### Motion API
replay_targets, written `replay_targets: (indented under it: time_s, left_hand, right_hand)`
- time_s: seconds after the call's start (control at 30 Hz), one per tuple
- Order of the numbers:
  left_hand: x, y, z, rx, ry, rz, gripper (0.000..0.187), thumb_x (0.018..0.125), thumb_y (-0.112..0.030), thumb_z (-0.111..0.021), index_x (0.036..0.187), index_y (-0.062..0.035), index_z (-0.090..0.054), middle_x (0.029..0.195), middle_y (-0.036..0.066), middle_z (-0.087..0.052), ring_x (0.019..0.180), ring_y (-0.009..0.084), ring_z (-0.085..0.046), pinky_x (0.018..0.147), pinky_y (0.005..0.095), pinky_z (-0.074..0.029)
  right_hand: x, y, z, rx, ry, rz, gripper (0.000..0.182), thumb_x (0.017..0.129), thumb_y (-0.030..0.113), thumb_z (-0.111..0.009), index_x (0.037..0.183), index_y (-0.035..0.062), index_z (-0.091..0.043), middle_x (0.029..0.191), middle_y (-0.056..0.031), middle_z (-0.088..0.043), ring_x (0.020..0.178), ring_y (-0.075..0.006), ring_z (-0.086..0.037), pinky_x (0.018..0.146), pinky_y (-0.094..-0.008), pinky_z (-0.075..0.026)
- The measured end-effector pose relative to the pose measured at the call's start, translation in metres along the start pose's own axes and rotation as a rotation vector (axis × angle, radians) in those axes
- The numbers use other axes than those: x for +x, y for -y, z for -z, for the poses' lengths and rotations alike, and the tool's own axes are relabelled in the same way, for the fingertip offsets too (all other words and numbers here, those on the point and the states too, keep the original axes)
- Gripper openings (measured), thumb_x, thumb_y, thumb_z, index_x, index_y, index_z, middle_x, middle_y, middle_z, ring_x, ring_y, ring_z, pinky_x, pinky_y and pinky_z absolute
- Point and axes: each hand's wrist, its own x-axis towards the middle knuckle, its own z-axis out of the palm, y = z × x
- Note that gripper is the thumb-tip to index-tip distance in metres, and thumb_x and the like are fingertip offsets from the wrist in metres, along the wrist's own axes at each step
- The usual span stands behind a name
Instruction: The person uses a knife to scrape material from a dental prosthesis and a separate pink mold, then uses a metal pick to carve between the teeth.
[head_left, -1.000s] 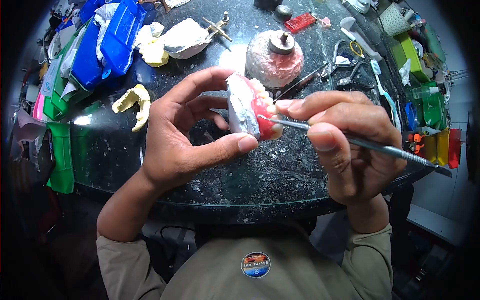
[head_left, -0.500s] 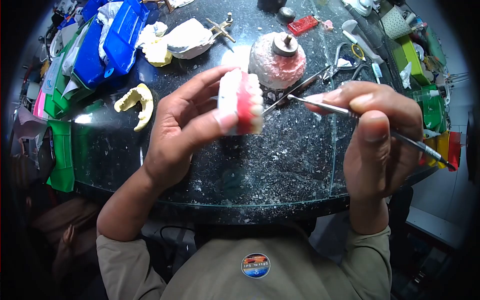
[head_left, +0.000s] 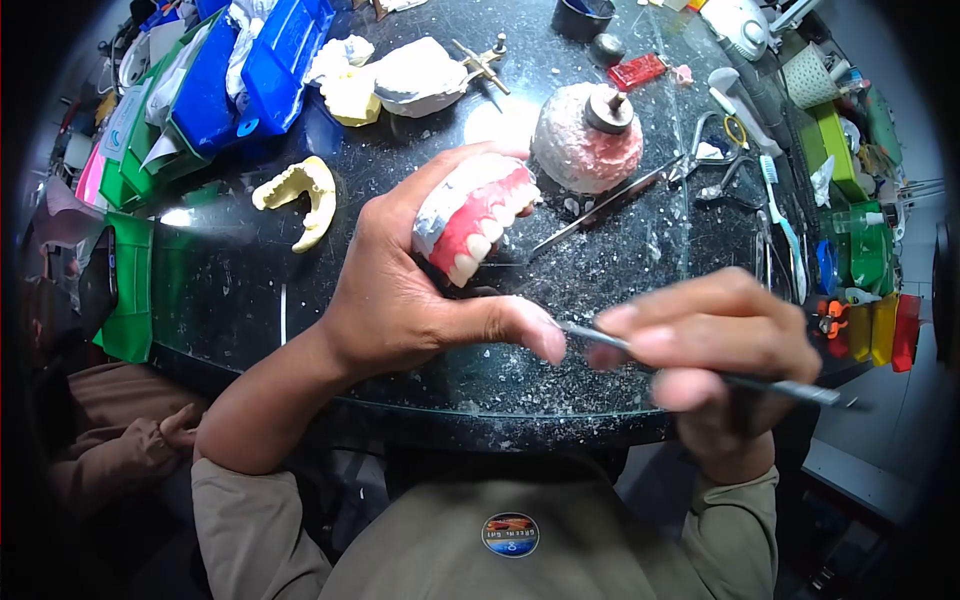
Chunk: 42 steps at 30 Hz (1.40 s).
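My left hand (head_left: pixel 385 290) grips a denture model (head_left: pixel 447 213), a white plaster base with pink wax gums and a row of white teeth. The teeth face right and down, and the fingers behind the model are mostly hidden. Its thumb sticks out to the right, away from the model. Slim and metallic, a wax carver (head_left: pixel 805 392) is pinched in my right hand (head_left: pixel 715 345), blurred by motion. The carver's tip meets the left thumb's tip in this view. Behind the model stands a round, wax-spattered pot (head_left: pixel 577 140) with a metal knob.
A yellow horseshoe-shaped cast (head_left: pixel 318 205) lies left on the black table. Near the pot are a knife (head_left: pixel 600 210) and a red block (head_left: pixel 636 70). Blue bins (head_left: pixel 285 75) stand back left; a toothbrush (head_left: pixel 770 172) lies right. Another person's hand (head_left: pixel 180 425) shows at lower left.
The denture model has tilted, its teeth turning downward, and my left thumb has come off it and stretched right. My right hand has moved down, bringing the carver's tip to that thumb. The view has shifted slightly.
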Motion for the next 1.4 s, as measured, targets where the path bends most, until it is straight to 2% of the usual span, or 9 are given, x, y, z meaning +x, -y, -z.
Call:
replay_targets:
  time_s: [0.07,0.13,0.23,0.47,0.77,0.97,1.1,1.33,1.4]
  left_hand:
    - [0.0,-0.001,0.002,0.059,0.039,0.031,0.093,0.051,-0.038,-0.086,0.122,0.0048,-0.045,0.109,0.008,-0.057,0.082,0.007,-0.051,0.073,0.0211,-0.042]
    - [0.0,-0.002,0.003,0.124,0.057,-0.028,0.084,0.056,-0.037,-0.083,0.12,0.0041,-0.048,0.111,0.009,-0.057,0.087,0.0097,-0.055,0.077,0.0224,-0.044]
    - [0.001,-0.001,0.001,0.157,0.086,-0.098,0.075,0.061,-0.033,-0.082,0.119,0.0033,-0.05,0.111,0.01,-0.057,0.098,0.0137,-0.057,0.084,0.0254,-0.044]
    - [0.001,-0.002,0.002,0.181,0.119,-0.12,0.07,0.065,-0.026,-0.081,0.12,0.0032,-0.049,0.114,0.01,-0.056,0.097,0.0141,-0.057,0.086,0.027,-0.045]
    - [0.001,-0.001,0.002,0.217,0.084,-0.17,0.073,0.061,-0.026,-0.083,0.119,0.0036,-0.05,0.115,0.012,-0.056,0.097,0.0149,-0.058,0.086,0.0274,-0.045]
    - [0.001,-0.002,0.002,0.22,0.061,-0.151,0.069,0.063,-0.026,-0.082,0.117,0.0042,-0.051,0.115,0.012,-0.057,0.097,0.0151,-0.058,0.085,0.0265,-0.044]
    - [0.001,-0.003,0.002,0.295,0.046,-0.165,0.065,0.065,-0.024,-0.081,0.116,0.0038,-0.052,0.114,0.012,-0.057,0.097,0.0147,-0.057,0.085,0.0263,-0.044]
    - [0.001,-0.006,0.001,0.25,0.026,-0.107,0.059,0.068,-0.021,-0.079,0.115,0.0029,-0.053,0.108,0.011,-0.059,0.092,0.0128,-0.058,0.082,0.0248,-0.045]
    - [0.0,-0.012,0.0,0.212,0.02,-0.01,0.059,0.069,-0.021,-0.079,0.115,0.0025,-0.053,0.108,0.01,-0.059,0.091,0.0121,-0.058,0.08,0.0241,-0.045]
  right_hand:
    - [0.0,0.002,0.015,0.28,0.042,-0.043,0.03,0.091,0.032,-0.048,0.091,0.0022,-0.052,0.083,-0.0142,-0.055,0.061,-0.0185,-0.06,0.053,-0.0247,-0.053]
    - [0.001,0.002,0.025,0.338,0.018,-0.035,0.031,0.094,0.031,-0.042,0.095,0.0012,-0.048,0.088,-0.0155,-0.052,0.062,-0.0184,-0.058,0.054,-0.0252,-0.053]
    - [0.003,-0.006,0.028,0.168,-0.056,0.004,0.031,0.097,0.027,-0.034,0.104,-0.001,-0.047,0.095,-0.0192,-0.049,0.069,-0.0197,-0.056,0.061,-0.0288,-0.052]
    - [0.007,-0.011,0.032,0.024,-0.134,-0.006,0.03,0.097,0.025,-0.036,0.1,-0.0021,-0.049,0.097,-0.0253,-0.056,0.073,-0.0257,-0.062,0.063,-0.0313,-0.052]
    - [-0.001,-0.01,-0.003,0.049,-0.002,-0.114,0.03,0.089,0.031,-0.054,0.088,0.0009,-0.054,0.085,-0.0201,-0.062,0.064,-0.0208,-0.064,0.056,-0.0298,-0.054]
    - [0.003,-0.004,0.008,0.44,-0.001,-0.16,0.025,0.091,0.025,-0.052,0.085,0.0011,-0.051,0.083,-0.0208,-0.06,0.058,-0.0235,-0.064,0.048,-0.0304,-0.055]
    - [0.006,-0.009,0.015,0.326,-0.041,-0.104,0.02,0.091,0.018,-0.051,0.093,-0.0017,-0.053,0.093,-0.0232,-0.058,0.064,-0.0221,-0.064,0.054,-0.0284,-0.054]
    - [0.005,-0.012,0.011,0.263,-0.108,-0.174,0.024,0.089,0.019,-0.054,0.092,-0.0046,-0.056,0.088,-0.0219,-0.06,0.068,-0.0259,-0.064,0.057,-0.031,-0.053]
    - [0.005,-0.013,0.011,0.263,-0.099,-0.171,0.023,0.089,0.019,-0.054,0.092,-0.0045,-0.056,0.088,-0.0218,-0.06,0.069,-0.0259,-0.064,0.057,-0.0309,-0.053]
